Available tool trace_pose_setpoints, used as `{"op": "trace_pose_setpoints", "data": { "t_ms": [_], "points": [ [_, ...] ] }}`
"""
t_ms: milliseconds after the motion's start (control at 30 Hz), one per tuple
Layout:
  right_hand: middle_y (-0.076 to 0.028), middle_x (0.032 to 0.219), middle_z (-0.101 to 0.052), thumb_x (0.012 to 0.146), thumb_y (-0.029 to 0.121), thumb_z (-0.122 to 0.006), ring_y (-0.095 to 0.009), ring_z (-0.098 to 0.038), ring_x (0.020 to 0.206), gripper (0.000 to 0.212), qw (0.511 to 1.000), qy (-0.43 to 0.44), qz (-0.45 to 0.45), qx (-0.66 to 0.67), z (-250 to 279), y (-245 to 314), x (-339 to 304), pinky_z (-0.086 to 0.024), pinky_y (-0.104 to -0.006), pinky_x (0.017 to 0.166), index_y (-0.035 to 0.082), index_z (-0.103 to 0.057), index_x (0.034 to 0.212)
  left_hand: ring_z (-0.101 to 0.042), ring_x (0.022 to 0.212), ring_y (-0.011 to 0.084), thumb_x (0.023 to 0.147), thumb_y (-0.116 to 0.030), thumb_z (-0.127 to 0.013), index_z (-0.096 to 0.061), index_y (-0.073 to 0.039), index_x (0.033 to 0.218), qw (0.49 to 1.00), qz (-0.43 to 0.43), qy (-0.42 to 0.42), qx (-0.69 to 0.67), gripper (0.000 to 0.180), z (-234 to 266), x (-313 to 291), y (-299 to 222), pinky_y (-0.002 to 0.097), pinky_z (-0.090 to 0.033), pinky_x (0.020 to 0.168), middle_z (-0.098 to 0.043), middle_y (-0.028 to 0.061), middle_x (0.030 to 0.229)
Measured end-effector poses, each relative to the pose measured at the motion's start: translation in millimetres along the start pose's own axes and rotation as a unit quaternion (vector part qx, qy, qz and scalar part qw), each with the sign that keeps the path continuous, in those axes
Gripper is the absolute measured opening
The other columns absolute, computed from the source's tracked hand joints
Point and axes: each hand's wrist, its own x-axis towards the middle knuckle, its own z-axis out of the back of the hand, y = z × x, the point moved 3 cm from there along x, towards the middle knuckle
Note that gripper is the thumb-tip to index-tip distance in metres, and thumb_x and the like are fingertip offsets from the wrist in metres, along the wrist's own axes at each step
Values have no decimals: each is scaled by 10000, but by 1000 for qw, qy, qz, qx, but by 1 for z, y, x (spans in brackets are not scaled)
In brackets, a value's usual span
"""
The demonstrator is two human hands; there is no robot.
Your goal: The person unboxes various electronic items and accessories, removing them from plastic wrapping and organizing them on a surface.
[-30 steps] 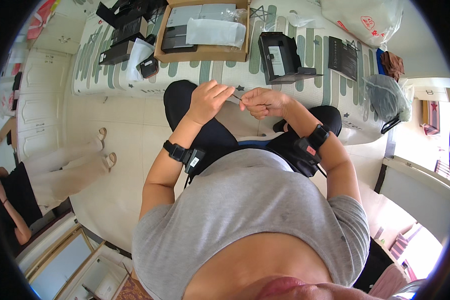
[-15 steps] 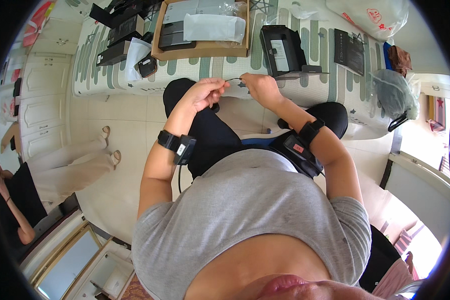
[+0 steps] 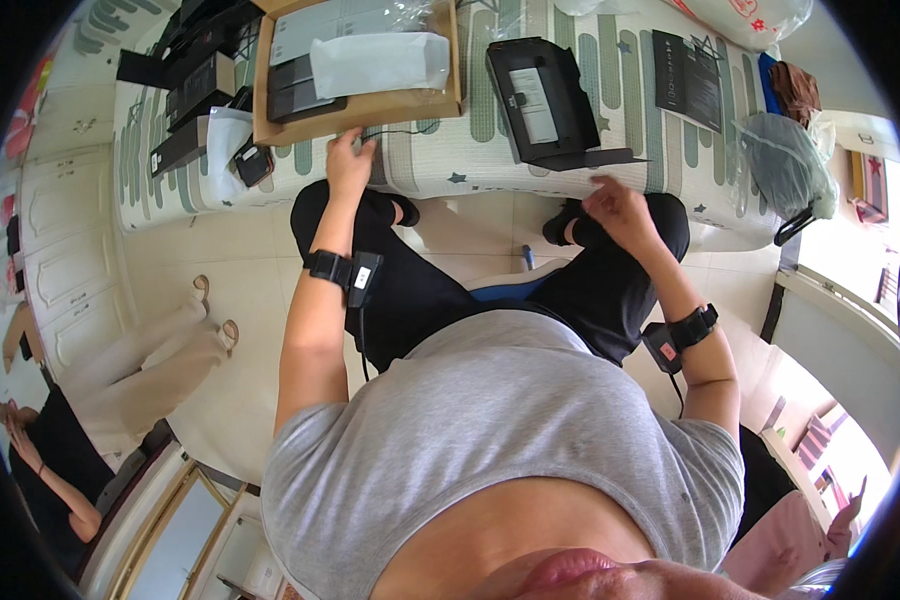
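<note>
Two hands of mine are well apart over the near edge of the table. With my left hand [image 3: 349, 167] I reach to the front of the open carton [image 3: 370, 120], fingers and thumb at the near end of a thin dark cord [image 3: 402, 132]; whether they pinch it or have let go, I cannot tell. The cord lies out of any packaging on the patterned table cover [image 3: 460, 178], curving to the right just in front of the carton. My right hand [image 3: 618, 210] is loosely curled, a finger stretched forward, and I see nothing in it; it is nearest the black box [image 3: 582, 118], whose flap is already folded open toward me, with a pale panel showing inside.

As for what is done, I judge that only the cord and the opened box count. The carton is open too, but a white pouch [image 3: 380, 66] and several grey and dark boxes [image 3: 305, 95] sit inside it, not taken out. A black booklet [image 3: 687, 82] lies flat to the right, untouched by either hand
</note>
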Motion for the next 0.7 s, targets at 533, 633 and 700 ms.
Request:
{"op": "trace_pose_setpoints", "data": {
  "t_ms": [533, 633, 700],
  "points": [
    [-192, 1125, -443, 593, -58, -573, -330, -496, 950, 305, 981, -109, 162, -13, 13, 35, 14, -426, -346, 784, 61, -580, 873, -550, 755, 117, 836, -277, -497, -401, -31, 1151, 887, 41, 355, -293, 411, -45, -49, -181, 234, -423, 632, -528, 38, 900],
    [-210, 1159, -429, 605, -113, -497, -326, -503, 953, 359, 984, -54, 168, 36, 18, 34, 5, -420, -348, 803, 55, -585, 910, -570, 708, 117, 797, -186, -554, -420, -8, 1127, 915, -8, 305, -263, 398, -61, -50, -186, 221, -441, 567, -543, 64, 855],
    [-221, 1166, -423, 618, -98, -487, -331, -517, 934, 338, 983, -47, 178, 16, 19, 34, 2, -428, -355, 790, 50, -587, 905, -574, 700, 122, 762, -140, -583, -419, -6, 1124, 926, -40, 296, -229, 419, -65, -49, -179, 234, -447, 566, -548, 69, 842]
  ]
}}
